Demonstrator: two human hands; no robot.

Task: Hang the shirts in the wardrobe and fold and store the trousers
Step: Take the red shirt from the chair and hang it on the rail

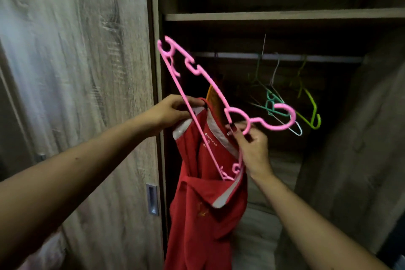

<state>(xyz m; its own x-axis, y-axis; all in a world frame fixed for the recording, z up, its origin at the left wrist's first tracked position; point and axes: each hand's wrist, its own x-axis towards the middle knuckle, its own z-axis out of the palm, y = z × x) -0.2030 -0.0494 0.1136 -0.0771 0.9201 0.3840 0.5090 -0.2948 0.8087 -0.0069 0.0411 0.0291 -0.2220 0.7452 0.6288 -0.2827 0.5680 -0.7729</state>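
Observation:
A red shirt (203, 210) with a white-trimmed collar hangs in front of the open wardrobe. A pink plastic hanger (198, 72) is tilted steeply, its lower arm pushed down inside the shirt's neck opening and its upper arm sticking up to the left. My left hand (173, 109) pinches the shirt's collar edge against the hanger's bar. My right hand (249, 144) grips the pink hanger near the base of its hook, which points right. An orange hanger (215, 103) shows just behind the collar.
The wardrobe rail (278, 57) runs across the dark opening under a wooden shelf (285, 16). Green, white and yellow-green empty hangers (306, 105) dangle from the rail. A wood-grain sliding door (87, 94) with a recessed handle (152, 199) stands at left.

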